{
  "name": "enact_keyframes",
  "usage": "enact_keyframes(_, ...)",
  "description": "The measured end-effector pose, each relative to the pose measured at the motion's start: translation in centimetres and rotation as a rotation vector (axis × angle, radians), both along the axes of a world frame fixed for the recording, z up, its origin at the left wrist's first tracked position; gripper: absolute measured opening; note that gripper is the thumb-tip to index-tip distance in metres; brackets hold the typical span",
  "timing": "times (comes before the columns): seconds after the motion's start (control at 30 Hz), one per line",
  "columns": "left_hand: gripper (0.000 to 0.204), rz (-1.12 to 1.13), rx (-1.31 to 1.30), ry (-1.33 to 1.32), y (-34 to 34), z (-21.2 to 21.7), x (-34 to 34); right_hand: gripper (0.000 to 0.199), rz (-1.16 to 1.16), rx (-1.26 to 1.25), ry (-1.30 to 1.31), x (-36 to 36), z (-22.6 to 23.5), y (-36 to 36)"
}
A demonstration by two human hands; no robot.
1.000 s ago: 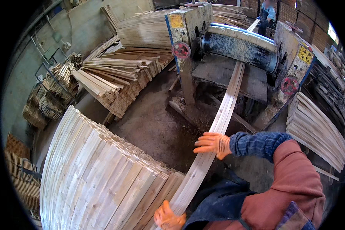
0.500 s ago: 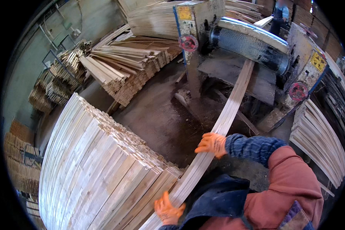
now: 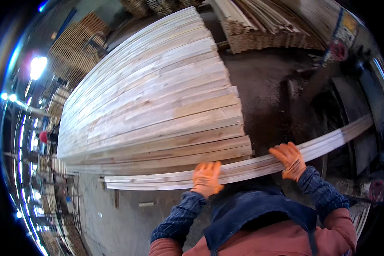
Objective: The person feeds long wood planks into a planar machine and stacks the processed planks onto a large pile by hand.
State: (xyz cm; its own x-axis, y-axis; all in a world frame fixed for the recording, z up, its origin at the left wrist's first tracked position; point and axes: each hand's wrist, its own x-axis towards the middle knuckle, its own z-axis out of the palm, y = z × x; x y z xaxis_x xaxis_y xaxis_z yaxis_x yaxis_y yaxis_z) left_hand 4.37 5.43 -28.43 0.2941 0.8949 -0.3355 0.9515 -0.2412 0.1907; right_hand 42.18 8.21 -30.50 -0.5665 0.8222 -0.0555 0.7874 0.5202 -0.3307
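Several long, narrow wooden boards (image 3: 251,169) lie side by side in a bundle in front of me, running from the left to the machine (image 3: 350,81) at the right. My left hand (image 3: 207,178), in an orange glove, is closed over the bundle near its middle, fingers over the far edge. Further right, my right hand (image 3: 289,161), gloved alike, grips the same boards with its fingers bent over the far edge. Both thumbs are partly hidden. Just beyond the bundle stands a large stack of pale boards (image 3: 158,94), its near side close to the bundle.
A second lumber pile (image 3: 269,36) stands at the far right, near a red handwheel (image 3: 338,50) on the machine. Slatted wood stacks (image 3: 74,53) rise at the far left. A short offcut (image 3: 146,204) lies on the concrete floor (image 3: 115,226). A small red-topped figure (image 3: 43,136) shows at left.
My view has swung left, so the machine now sits at the right edge and the bundle's left end shows. Both hands remain on the boards; the left now lies flatter across them.
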Motion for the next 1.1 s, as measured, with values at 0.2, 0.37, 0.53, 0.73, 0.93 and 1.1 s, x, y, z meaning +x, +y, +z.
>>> enact_keyframes(0.2,0.098,-0.045,0.112,-0.287,-1.8,-0.1,3.4,0.126,0.197,-0.128,-0.159,-6.6,1.2,-0.3)
enact_keyframes(0.37,0.103,0.056,0.102,-0.017,-3.1,0.2,-7.5,0.121,0.077,-0.184,-0.213,-1.4,1.4,1.3)
enact_keyframes(0.53,0.104,0.081,0.124,0.086,-4.5,1.1,-17.8,0.121,-0.039,-0.062,-0.227,4.3,1.0,0.7)
enact_keyframes(0.73,0.094,0.052,0.192,-0.003,-2.9,-0.3,-12.2,0.103,-0.211,-0.298,-0.218,5.8,3.9,2.0)
enact_keyframes(0.93,0.092,-0.025,0.189,-0.147,-2.7,-1.1,-4.5,0.070,-0.354,-0.558,0.782,-4.1,1.1,5.8)
enact_keyframes(1.1,0.101,-0.102,0.174,-0.268,-2.6,-0.4,-2.8,0.070,-0.476,-0.516,1.144,-10.4,1.7,10.7)
